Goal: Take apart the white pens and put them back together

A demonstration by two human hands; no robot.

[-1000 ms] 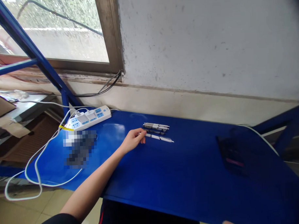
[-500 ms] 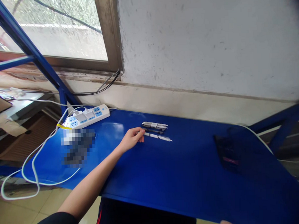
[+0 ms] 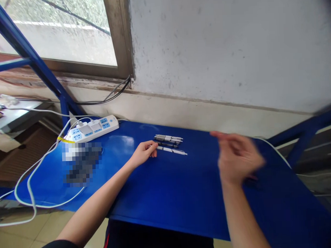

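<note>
My left hand [image 3: 143,153] is closed on the left end of a white pen with dark marks [image 3: 172,150], which lies slanted on or just above the blue table. Just behind it, a group of several pens [image 3: 168,139], white and black, lie side by side. Over the right part of the table my right hand [image 3: 237,156] is raised and blurred by motion, its fingers curled. Whether anything is in those fingers cannot be made out. A dark pouch-like thing [image 3: 251,179] is mostly hidden behind this hand.
On the table's [image 3: 167,189] back left stands a white power strip [image 3: 96,128] with plugs in it. A white cable [image 3: 32,186] loops over the left edge. A pixelated dark object [image 3: 84,164] lies nearby. A wall [image 3: 206,57] rises behind; blue frame bars [image 3: 296,137] flank the table.
My right hand has come up from the bottom edge to above the right part of the table, covering the dark pouch-like thing. My left hand keeps its hold on the white pen.
</note>
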